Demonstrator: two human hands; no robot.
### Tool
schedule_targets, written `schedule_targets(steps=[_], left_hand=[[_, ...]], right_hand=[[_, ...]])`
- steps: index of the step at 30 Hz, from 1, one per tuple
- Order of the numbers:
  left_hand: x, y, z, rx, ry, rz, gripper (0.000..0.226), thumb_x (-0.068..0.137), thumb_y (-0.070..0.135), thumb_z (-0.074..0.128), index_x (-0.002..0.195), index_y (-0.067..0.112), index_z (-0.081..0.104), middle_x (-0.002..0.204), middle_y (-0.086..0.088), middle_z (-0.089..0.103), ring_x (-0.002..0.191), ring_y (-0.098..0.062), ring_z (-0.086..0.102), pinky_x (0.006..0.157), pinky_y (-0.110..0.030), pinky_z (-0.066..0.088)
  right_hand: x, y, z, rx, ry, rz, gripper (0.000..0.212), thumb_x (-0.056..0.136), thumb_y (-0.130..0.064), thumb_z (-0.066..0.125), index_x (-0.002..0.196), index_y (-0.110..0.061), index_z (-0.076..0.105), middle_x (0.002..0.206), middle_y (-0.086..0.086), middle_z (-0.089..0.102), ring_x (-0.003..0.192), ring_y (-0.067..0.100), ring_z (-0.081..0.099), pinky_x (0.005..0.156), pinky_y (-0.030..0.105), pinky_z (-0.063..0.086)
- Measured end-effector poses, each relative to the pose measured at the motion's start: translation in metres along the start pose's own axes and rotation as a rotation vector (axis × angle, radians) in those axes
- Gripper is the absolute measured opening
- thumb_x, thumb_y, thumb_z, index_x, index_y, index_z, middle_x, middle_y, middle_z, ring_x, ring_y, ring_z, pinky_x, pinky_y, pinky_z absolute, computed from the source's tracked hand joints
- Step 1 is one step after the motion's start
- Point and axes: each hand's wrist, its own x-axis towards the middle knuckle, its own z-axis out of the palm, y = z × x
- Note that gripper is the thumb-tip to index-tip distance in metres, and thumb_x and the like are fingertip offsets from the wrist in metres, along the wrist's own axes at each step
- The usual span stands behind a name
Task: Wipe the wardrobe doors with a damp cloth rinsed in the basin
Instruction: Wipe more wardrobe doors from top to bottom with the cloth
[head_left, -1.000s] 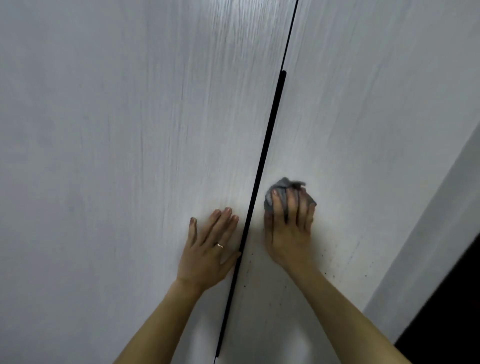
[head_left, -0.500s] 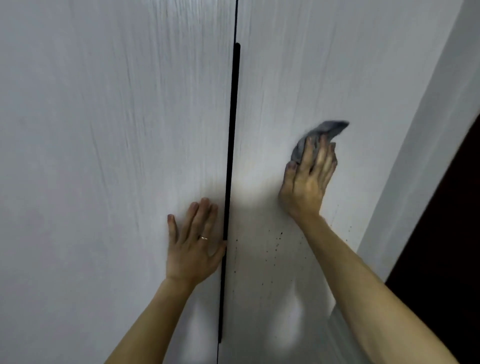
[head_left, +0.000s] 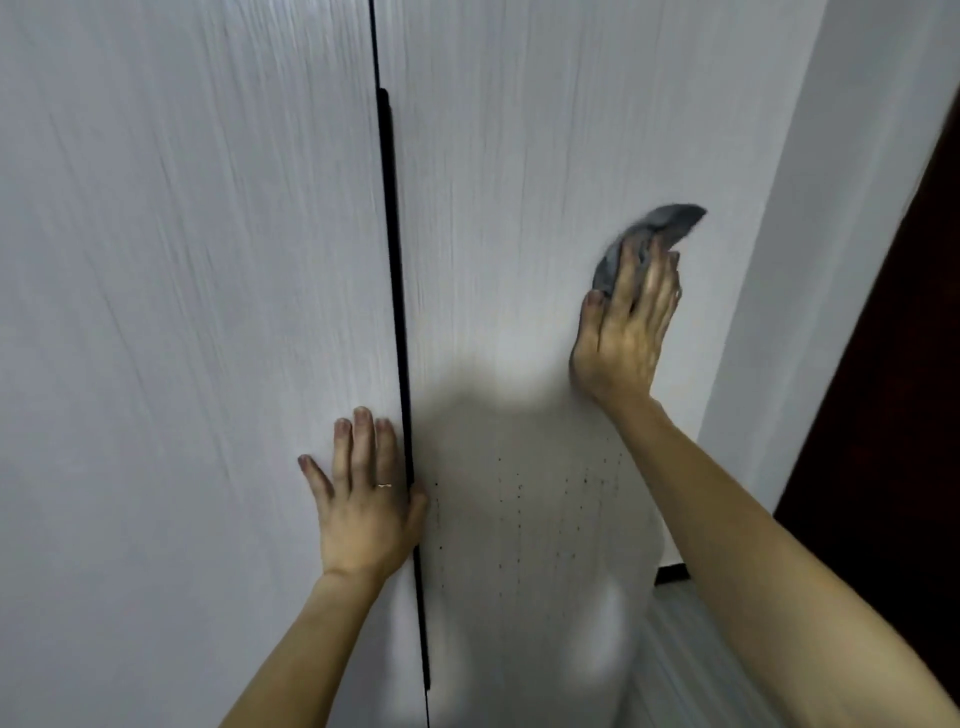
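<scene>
Two white wood-grain wardrobe doors fill the view: the left door (head_left: 182, 312) and the right door (head_left: 509, 208), split by a black vertical handle strip (head_left: 397, 338). My right hand (head_left: 626, 332) presses a bunched grey cloth (head_left: 649, 234) flat against the right door, near its right edge. My left hand (head_left: 363, 504) lies flat on the left door with fingers spread, its thumb at the black strip. Small dark specks (head_left: 519, 499) dot the right door below the cloth. No basin shows.
A white side panel or wall (head_left: 831, 260) runs beside the right door. Beyond it at the far right is a dark brown surface (head_left: 893, 415). A bit of pale floor (head_left: 691, 649) shows at the bottom right.
My right hand has carried the cloth from beside the black strip up and to the right across the right door. My left hand has stayed flat on the left door.
</scene>
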Motion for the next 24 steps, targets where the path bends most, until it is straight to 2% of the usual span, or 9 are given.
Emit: schedule_targets(steps=[2,5,8,10,12,16,19,22,24], left_hand=[[0.000,0.000,0.002,-0.017,-0.018,-0.015,0.084,0.087,0.046,0.036,0.157,0.008,0.009,0.167,-0.007,-0.007,0.153,-0.026,-0.012,0.115,-0.071,0.006],[-0.001,0.005,0.002,-0.008,-0.038,-0.047,0.086,0.089,0.049,0.038,0.157,0.008,0.005,0.165,-0.001,-0.018,0.153,-0.025,-0.013,0.118,-0.063,-0.003],[-0.002,0.014,-0.002,0.014,-0.063,-0.094,0.086,0.088,0.048,0.036,0.157,0.005,0.007,0.165,-0.005,-0.014,0.153,-0.024,-0.014,0.118,-0.066,0.006],[-0.003,0.017,-0.006,0.044,-0.082,-0.111,0.085,0.088,0.047,0.035,0.157,0.002,0.010,0.165,-0.008,-0.012,0.153,-0.024,-0.014,0.116,-0.067,0.013],[-0.005,0.019,-0.005,0.079,-0.072,-0.110,0.084,0.088,0.045,0.036,0.155,-0.001,0.015,0.166,-0.013,-0.005,0.153,-0.027,-0.010,0.114,-0.067,0.016],[-0.004,0.027,-0.004,0.105,-0.078,-0.171,0.083,0.087,0.040,0.039,0.154,-0.003,0.017,0.165,-0.015,-0.004,0.153,-0.028,-0.010,0.114,-0.067,0.014],[-0.005,0.033,0.000,0.098,-0.081,-0.224,0.083,0.088,0.040,0.038,0.155,-0.002,0.013,0.165,-0.010,-0.010,0.153,-0.024,-0.014,0.115,-0.067,0.012],[-0.003,0.033,0.001,0.114,-0.064,-0.231,0.084,0.089,0.042,0.041,0.155,0.000,0.014,0.164,-0.007,-0.011,0.153,-0.021,-0.013,0.113,-0.066,0.010],[-0.004,0.035,-0.001,0.135,-0.073,-0.248,0.083,0.089,0.043,0.041,0.156,0.000,0.014,0.164,-0.005,-0.012,0.153,-0.019,-0.014,0.113,-0.066,0.009]], right_hand=[[-0.041,0.018,0.006,0.013,0.009,0.058,0.053,0.107,-0.028,0.029,0.154,-0.003,0.024,0.160,0.024,0.021,0.149,0.041,0.017,0.122,0.054,0.010],[-0.122,0.054,-0.001,0.015,-0.157,0.146,0.052,0.108,-0.031,0.022,0.153,-0.005,0.019,0.155,0.027,0.026,0.142,0.046,0.025,0.120,0.059,0.014],[-0.160,0.077,-0.021,-0.020,-0.372,0.170,0.057,0.106,-0.036,0.017,0.156,-0.009,0.010,0.153,0.028,0.028,0.138,0.049,0.029,0.117,0.064,0.017],[-0.142,0.076,-0.026,-0.013,-0.397,0.237,0.061,0.105,-0.037,0.020,0.158,-0.012,0.002,0.159,0.025,0.017,0.145,0.043,0.017,0.121,0.059,0.009],[-0.088,0.071,-0.026,0.037,-0.320,0.281,0.062,0.106,-0.038,0.023,0.158,-0.012,0.004,0.163,0.024,0.007,0.149,0.036,0.006,0.123,0.055,0.006],[0.022,0.078,-0.036,0.036,-0.072,0.156,0.057,0.108,-0.034,0.025,0.157,-0.005,0.021,0.163,0.022,0.015,0.151,0.037,0.011,0.123,0.050,0.008],[0.003,0.087,-0.029,0.083,-0.019,0.186,0.057,0.108,-0.036,0.024,0.157,-0.008,0.020,0.165,0.018,0.013,0.152,0.035,0.010,0.122,0.053,0.008],[-0.093,0.111,-0.017,0.029,-0.143,0.272,0.056,0.106,-0.024,0.027,0.157,-0.004,0.015,0.163,0.025,0.009,0.150,0.044,0.009,0.118,0.066,0.014],[-0.162,0.136,-0.018,-0.070,-0.364,0.212,0.056,0.101,-0.016,0.023,0.151,0.007,0.029,0.161,0.031,0.006,0.147,0.054,0.004,0.115,0.072,0.013]])
